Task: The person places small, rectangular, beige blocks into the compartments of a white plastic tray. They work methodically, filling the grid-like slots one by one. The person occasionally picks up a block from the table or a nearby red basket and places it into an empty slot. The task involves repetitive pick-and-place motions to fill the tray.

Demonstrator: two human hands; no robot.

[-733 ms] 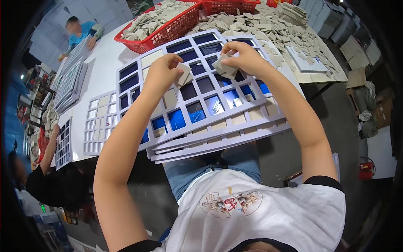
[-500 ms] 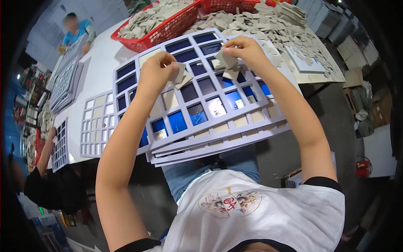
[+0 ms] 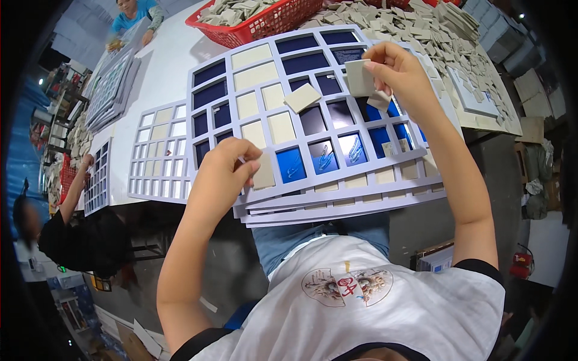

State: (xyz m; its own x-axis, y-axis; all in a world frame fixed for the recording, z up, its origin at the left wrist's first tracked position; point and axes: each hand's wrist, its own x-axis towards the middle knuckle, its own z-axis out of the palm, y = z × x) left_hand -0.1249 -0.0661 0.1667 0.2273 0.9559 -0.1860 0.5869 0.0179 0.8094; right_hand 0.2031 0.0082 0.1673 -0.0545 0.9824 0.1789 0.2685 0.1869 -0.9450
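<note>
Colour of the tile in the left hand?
Pale beige tile, pinched by the left hand; head view.

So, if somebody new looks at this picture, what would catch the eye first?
Probably the pale grid frame lying on a stack of similar frames at the table edge, with beige tiles in some cells and shiny blue showing in others. Next, the two hands: the left hand pinches a beige tile at the near edge, and the right hand holds a few tiles over the far right cells. Behind stands a red basket of tiles.
</note>
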